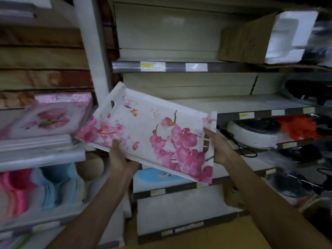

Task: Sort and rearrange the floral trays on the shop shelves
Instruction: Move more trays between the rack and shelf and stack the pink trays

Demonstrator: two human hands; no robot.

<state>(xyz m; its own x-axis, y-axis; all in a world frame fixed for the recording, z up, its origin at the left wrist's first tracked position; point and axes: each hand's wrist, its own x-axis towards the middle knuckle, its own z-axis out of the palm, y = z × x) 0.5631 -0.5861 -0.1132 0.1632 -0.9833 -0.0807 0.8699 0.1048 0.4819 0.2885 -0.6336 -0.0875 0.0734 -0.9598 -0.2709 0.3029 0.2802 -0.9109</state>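
A: Where is the floral tray at this moment?

B: In mid-frame, off any shelf, tilted so its left end rises toward the white upright post and its right end drops toward the lower right. White, with pink orchids printed across it.

A: And the hands?

B: The left hand is clamped on the near long edge, thumb on the printed face and fingers underneath. The right hand grips the right end at the handle slot, thumb on top. The two are well apart, one at each side, and both forearms reach up from the bottom of the frame.

A: What could go wrong from here?

B: My guess: the tray's left corner sits just beside the post, so a swing toward the stack of floral trays at the left of the frame could knock against it. The stack itself looks loosely piled (the picture is blurred there, so I hold that lightly), and a push could shift it. The smooth surface and tilt may also let the tray slide in the left hand's edge hold.

A: Anything on the right?

B: A white appliance with a black cord on the middle shelf, near the right hand.
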